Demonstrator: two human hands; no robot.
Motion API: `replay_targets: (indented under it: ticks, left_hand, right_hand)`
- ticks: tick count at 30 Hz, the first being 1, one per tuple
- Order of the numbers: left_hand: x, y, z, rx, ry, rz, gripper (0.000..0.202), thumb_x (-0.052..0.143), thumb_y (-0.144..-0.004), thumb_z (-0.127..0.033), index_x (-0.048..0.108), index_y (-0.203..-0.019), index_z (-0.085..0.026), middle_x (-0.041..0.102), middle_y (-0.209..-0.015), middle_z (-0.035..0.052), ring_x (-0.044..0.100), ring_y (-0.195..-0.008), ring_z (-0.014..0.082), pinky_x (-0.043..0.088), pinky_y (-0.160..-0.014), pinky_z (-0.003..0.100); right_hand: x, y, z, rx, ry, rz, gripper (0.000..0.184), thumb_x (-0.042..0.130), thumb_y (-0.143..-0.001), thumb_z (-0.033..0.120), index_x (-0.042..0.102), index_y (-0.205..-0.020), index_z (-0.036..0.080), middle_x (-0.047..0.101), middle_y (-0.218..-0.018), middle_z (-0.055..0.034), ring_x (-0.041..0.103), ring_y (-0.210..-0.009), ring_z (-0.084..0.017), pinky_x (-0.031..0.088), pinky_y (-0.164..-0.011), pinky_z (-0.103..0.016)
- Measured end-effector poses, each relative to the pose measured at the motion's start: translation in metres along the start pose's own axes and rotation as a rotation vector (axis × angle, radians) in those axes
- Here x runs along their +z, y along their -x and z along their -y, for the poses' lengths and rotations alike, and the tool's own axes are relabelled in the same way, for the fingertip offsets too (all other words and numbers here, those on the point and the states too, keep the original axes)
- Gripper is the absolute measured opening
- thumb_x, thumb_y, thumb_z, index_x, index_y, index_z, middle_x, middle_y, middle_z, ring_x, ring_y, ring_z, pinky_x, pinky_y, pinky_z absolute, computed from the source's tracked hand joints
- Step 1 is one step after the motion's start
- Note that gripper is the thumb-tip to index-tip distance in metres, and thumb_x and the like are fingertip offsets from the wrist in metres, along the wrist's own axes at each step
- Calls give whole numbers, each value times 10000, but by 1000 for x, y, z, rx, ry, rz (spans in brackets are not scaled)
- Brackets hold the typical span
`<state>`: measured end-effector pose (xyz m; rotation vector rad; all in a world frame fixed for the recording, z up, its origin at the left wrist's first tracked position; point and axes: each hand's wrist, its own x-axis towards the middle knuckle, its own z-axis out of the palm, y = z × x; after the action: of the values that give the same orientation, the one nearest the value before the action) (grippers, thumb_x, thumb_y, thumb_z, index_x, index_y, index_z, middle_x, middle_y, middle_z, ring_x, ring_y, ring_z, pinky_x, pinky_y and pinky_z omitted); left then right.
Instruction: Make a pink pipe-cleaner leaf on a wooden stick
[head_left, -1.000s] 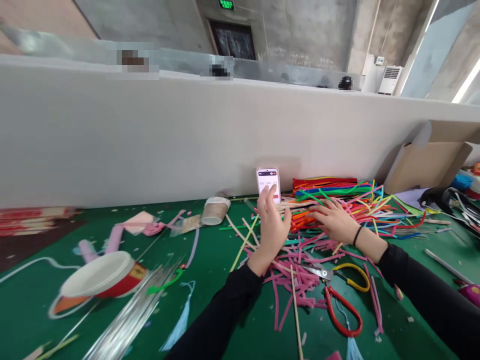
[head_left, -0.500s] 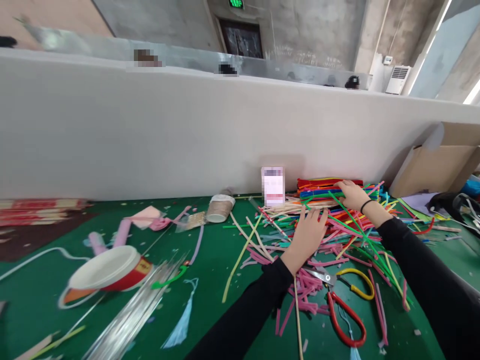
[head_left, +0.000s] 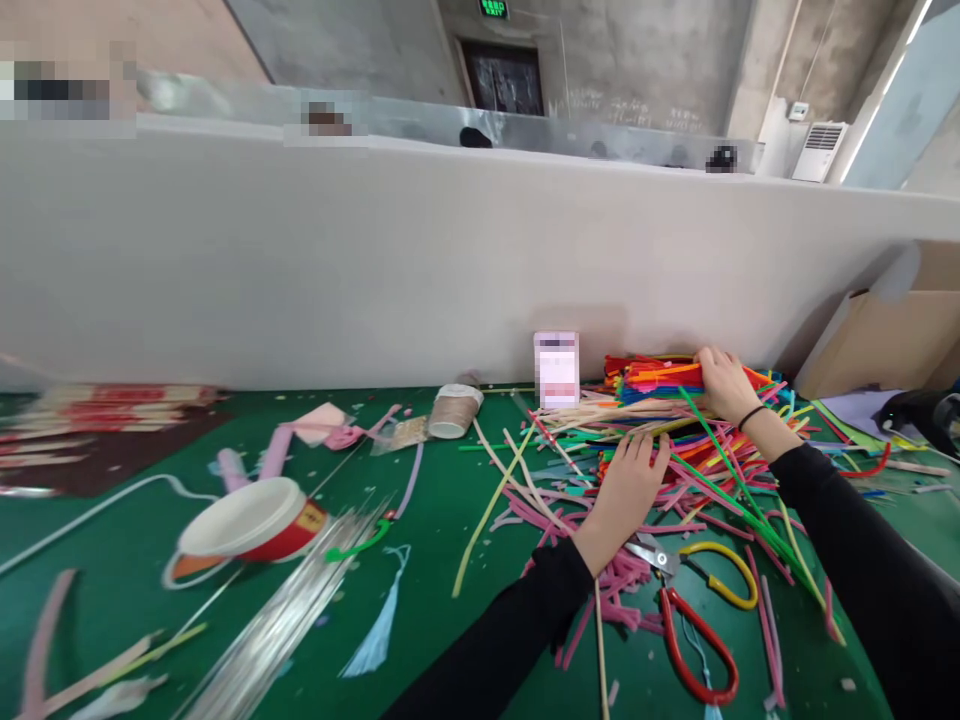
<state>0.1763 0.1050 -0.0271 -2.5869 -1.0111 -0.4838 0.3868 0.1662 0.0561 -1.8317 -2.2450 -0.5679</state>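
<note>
A heap of coloured pipe cleaners point(head_left: 675, 470) covers the green table point(head_left: 420, 560) in front of me. My left hand point(head_left: 626, 490) lies flat on the pink and orange strands, fingers stretched out. My right hand point(head_left: 724, 385) reaches farther back and grips a neat multicoloured bundle of pipe cleaners point(head_left: 652, 378) lying against the white partition. A black band circles my right wrist. Scissors with red and yellow handles point(head_left: 694, 610) lie just right of my left forearm.
A phone point(head_left: 556, 368) leans on the white partition point(head_left: 375, 270). A tipped paper cup point(head_left: 454, 410), a red and white bowl point(head_left: 251, 520), silver wires point(head_left: 285, 620) and a blue tassel point(head_left: 375, 635) lie to the left. A cardboard box point(head_left: 885, 340) stands at the right.
My left hand moved from in front of the phone rightward and settled flat on the heap. My right hand went from the loose strands back to the stacked bundle and closed on it.
</note>
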Motion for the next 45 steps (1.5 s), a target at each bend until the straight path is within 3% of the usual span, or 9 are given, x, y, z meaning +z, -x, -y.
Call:
replay_targets:
  ticks: [6,12,18,24,26,30,35,39,45]
  left_hand:
    - [-4,1,1,62,13,-11,433,413,-893,-51,498,-1317,-78,629,-1172,219,599,-1138,284,463,-981,432]
    - [-9,17,-4,129,31,-5,452,440,-894,-89,490,-1343,-89,605,-1257,222,574,-1190,298,458,-996,434]
    - [-10,17,-2,121,-30,-22,472,438,-878,-41,502,-1340,-117,618,-1261,174,593,-1165,272,467,-984,400]
    - [-31,18,6,137,42,-95,422,412,-918,-74,512,-1319,-158,640,-1137,147,614,-1031,260,478,-892,424]
    - [-38,20,10,122,118,-100,387,459,-932,-156,513,-1315,-169,635,-1096,148,603,-1013,265,470,-877,432]
    - [-43,23,20,34,279,-153,410,530,-909,-414,581,-1218,-150,635,-1049,140,586,-984,280,465,-848,429]
    - [-39,25,36,-60,368,-180,289,472,-954,-303,589,-1180,-165,677,-997,93,612,-942,245,470,-825,383]
    - [-40,26,39,-99,452,-131,341,520,-930,-274,540,-1244,-144,676,-1060,109,612,-971,246,475,-845,381]
    - [-45,31,34,-124,467,-108,393,549,-907,-253,514,-1286,-157,681,-1084,107,603,-983,253,462,-874,410]
  right_hand:
    - [-24,19,-22,26,-2,-149,423,573,-838,276,447,-1211,122,621,-1075,-171,562,-946,-302,384,-768,-365]
    - [-40,14,-15,57,85,-243,517,590,-831,280,420,-1300,142,545,-1102,-170,480,-984,-331,346,-815,-416]
    - [-36,10,5,-16,129,-184,561,633,-818,300,443,-1333,187,501,-1147,-159,440,-1039,-325,320,-897,-440]
    - [-29,11,6,-30,59,30,671,685,-792,364,421,-1381,179,525,-1191,-172,472,-1055,-332,396,-833,-415]
    - [-29,11,-1,-30,-8,80,615,683,-792,365,474,-1343,190,529,-1230,-164,471,-1090,-332,413,-831,-409]
    - [-38,13,-7,-59,-183,173,213,607,-828,233,701,-1019,222,637,-1071,-96,529,-1030,-274,411,-873,-392]
    - [-50,41,21,-238,-282,357,124,680,-767,202,766,-816,277,627,-1005,-69,533,-995,-245,402,-888,-381]
    - [-47,69,43,-190,-144,321,155,739,-739,248,744,-888,290,550,-1121,-90,487,-1037,-276,413,-830,-387]
    - [-48,77,43,-196,-68,213,108,641,-859,272,735,-817,240,621,-992,-90,513,-971,-249,397,-807,-345]
